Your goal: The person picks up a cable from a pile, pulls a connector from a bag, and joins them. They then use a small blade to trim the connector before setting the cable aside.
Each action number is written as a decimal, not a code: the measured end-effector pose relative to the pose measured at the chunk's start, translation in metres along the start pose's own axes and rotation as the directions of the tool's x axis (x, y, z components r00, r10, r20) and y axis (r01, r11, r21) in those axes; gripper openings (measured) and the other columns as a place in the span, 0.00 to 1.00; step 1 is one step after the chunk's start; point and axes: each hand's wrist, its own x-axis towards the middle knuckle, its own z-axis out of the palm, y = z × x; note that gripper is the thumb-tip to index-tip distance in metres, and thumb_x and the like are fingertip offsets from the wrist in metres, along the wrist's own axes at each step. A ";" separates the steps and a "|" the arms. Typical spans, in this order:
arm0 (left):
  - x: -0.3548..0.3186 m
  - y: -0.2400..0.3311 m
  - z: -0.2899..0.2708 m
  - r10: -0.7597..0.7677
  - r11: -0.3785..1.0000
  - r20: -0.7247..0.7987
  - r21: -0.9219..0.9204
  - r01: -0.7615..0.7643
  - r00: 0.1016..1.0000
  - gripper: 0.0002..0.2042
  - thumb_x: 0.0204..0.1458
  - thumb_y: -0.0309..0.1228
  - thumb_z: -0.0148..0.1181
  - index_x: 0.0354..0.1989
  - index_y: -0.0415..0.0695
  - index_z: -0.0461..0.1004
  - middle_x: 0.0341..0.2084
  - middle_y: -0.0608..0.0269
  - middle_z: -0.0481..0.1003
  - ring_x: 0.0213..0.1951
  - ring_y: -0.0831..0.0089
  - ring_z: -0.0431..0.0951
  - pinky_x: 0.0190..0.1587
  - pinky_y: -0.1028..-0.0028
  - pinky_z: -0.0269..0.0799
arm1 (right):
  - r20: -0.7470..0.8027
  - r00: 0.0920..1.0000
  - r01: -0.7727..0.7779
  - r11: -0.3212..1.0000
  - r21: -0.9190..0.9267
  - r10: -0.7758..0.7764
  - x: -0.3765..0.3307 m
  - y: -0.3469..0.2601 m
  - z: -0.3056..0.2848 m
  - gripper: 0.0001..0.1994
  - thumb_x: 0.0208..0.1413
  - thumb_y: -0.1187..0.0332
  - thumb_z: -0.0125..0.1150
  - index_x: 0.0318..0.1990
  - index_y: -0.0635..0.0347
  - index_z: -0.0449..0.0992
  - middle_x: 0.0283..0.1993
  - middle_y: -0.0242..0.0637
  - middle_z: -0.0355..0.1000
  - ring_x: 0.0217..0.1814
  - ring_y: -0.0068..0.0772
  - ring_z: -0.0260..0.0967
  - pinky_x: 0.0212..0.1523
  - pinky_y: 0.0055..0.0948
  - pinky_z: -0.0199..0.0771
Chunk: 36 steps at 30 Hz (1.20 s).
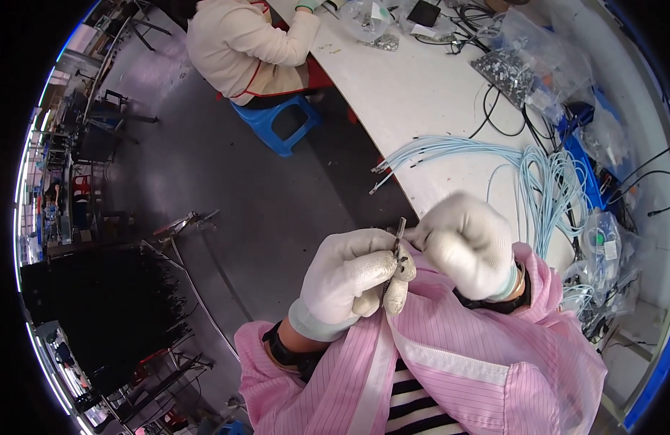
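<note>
Both my hands wear white knit gloves and meet in front of my pink striped jacket [451,319]. My left hand [346,272] is closed, pinching a small slim metallic piece [401,230] that sticks up past the fingertips. Its lower part is hidden by the fingers, and its exact kind is too small to tell. Close by on the right, my right hand [469,243] is curled shut with its fingertips near that piece. Whatever those fingers grip, if anything, is hidden.
A bundle of light blue cables [545,181] lies on the white table [393,87], its ends at the near edge. Beyond are a bag of small metal parts [505,72], black cables and a blue bin [581,159]. A co-worker [248,43] sits on a blue stool [280,123].
</note>
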 end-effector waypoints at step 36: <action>-0.002 0.005 0.010 -0.083 0.981 -0.101 0.167 0.099 0.991 0.09 0.45 0.23 0.40 0.25 0.29 0.67 0.09 0.58 0.64 0.09 0.81 0.58 0.13 0.82 0.54 | 0.072 0.963 0.269 0.894 -0.359 -0.261 -0.012 0.010 0.004 0.05 0.48 0.74 0.54 0.23 0.62 0.71 0.16 0.35 0.68 0.16 0.28 0.67 0.16 0.21 0.64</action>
